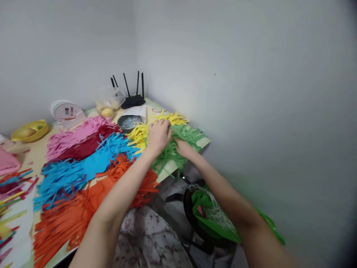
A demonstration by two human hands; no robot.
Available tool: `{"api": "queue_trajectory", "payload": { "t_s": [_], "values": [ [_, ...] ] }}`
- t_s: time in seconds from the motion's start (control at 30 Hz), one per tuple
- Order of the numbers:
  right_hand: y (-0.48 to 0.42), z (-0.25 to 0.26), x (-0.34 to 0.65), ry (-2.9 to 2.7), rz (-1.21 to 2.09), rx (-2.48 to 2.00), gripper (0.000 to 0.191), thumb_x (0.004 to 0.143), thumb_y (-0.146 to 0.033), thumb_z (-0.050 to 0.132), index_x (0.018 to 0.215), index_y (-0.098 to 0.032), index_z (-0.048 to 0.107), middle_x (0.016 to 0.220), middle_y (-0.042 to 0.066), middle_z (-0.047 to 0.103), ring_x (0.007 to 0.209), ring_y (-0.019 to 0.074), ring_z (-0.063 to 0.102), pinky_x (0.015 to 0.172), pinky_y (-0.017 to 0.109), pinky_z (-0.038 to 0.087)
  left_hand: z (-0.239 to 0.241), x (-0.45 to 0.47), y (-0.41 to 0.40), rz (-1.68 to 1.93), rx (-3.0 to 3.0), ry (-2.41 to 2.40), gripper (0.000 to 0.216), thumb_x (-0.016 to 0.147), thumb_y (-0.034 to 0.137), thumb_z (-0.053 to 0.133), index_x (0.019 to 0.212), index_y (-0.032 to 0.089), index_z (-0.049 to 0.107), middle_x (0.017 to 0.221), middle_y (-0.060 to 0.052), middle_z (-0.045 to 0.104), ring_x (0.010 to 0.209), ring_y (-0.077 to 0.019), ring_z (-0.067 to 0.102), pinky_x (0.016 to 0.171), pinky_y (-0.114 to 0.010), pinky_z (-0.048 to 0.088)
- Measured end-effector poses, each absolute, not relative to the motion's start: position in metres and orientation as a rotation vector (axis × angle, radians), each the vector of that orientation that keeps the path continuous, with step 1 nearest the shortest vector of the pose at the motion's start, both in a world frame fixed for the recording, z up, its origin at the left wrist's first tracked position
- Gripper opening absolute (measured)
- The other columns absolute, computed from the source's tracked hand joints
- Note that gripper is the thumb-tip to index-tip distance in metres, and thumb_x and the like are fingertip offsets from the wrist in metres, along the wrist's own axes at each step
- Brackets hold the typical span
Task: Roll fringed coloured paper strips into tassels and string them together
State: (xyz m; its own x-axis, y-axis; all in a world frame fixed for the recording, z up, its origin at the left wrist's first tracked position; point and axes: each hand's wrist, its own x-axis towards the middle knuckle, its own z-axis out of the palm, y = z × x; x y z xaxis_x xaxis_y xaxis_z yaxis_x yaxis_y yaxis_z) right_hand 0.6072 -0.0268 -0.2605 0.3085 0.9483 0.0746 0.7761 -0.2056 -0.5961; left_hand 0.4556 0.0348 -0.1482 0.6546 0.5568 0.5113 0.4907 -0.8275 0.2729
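Green fringed paper (pixel 192 134) lies at the table's right corner, its cut strips spreading over the edge. From above, my left hand (pixel 159 136) grips it with curled fingers, close to the yellow fringed paper (pixel 138 137). My right hand (pixel 184 147) pinches the same green paper from the right; its fingertips are partly hidden among the strips. Blue fringed paper (pixel 93 163) and orange fringed paper (pixel 103 190) are laid out left of my arms. Behind them are dark red (pixel 83 147) and pink fringed sheets (pixel 78 134).
A black router (pixel 133 101) stands in the back corner, near a bowl (pixel 126 123) of clear bits. Further left are a pink-and-white holder (pixel 67 113) and a yellow basket (pixel 30 131). Below the table edge, a green bag (pixel 214 219) sits on a dark seat. A wall rises at right.
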Motion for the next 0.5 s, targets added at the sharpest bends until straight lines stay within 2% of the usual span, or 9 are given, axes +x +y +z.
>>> {"api": "queue_trajectory", "payload": {
  "t_s": [0.07,0.13,0.3,0.5],
  "values": [
    [-0.023,-0.261,0.606,-1.429,0.465,-2.065,0.036,0.095,-0.021,0.058,0.130,-0.016,0.058,0.136,0.013,0.058,0.124,0.0260,0.057,0.105,0.049,0.046,-0.138,0.458,0.035,0.980,2.788,0.814,0.013,0.090,0.017,0.050,0.098,0.019,0.060,0.108,-0.011,0.068,0.109,-0.0273,0.056,0.093,-0.041,0.037],
    [-0.018,-0.260,0.608,-1.314,0.515,-2.082,0.035,0.095,-0.033,0.061,0.126,-0.018,0.059,0.132,0.011,0.059,0.116,0.0246,0.060,0.098,0.049,0.051,-0.129,0.462,0.039,1.058,2.709,0.781,0.011,0.089,0.016,0.051,0.094,0.019,0.060,0.103,-0.010,0.068,0.104,-0.0263,0.058,0.091,-0.039,0.039],
    [-0.009,-0.250,0.619,-0.967,0.672,-2.050,0.033,0.096,-0.034,0.059,0.125,-0.018,0.059,0.128,0.010,0.060,0.108,0.0223,0.063,0.091,0.044,0.055,-0.118,0.457,0.066,1.389,2.069,0.850,0.010,0.080,0.009,0.053,0.080,0.019,0.056,0.082,-0.003,0.066,0.080,-0.0181,0.060,0.077,-0.029,0.044],
    [-0.019,-0.238,0.635,-0.605,0.890,-1.837,0.033,0.096,-0.034,0.060,0.123,-0.016,0.059,0.118,0.009,0.064,0.096,0.0191,0.066,0.080,0.038,0.058,-0.101,0.384,0.112,1.589,1.550,0.878,0.007,0.072,0.011,0.057,0.074,0.018,0.057,0.070,0.003,0.060,0.070,-0.0122,0.058,0.067,-0.024,0.044]
  ]
}}
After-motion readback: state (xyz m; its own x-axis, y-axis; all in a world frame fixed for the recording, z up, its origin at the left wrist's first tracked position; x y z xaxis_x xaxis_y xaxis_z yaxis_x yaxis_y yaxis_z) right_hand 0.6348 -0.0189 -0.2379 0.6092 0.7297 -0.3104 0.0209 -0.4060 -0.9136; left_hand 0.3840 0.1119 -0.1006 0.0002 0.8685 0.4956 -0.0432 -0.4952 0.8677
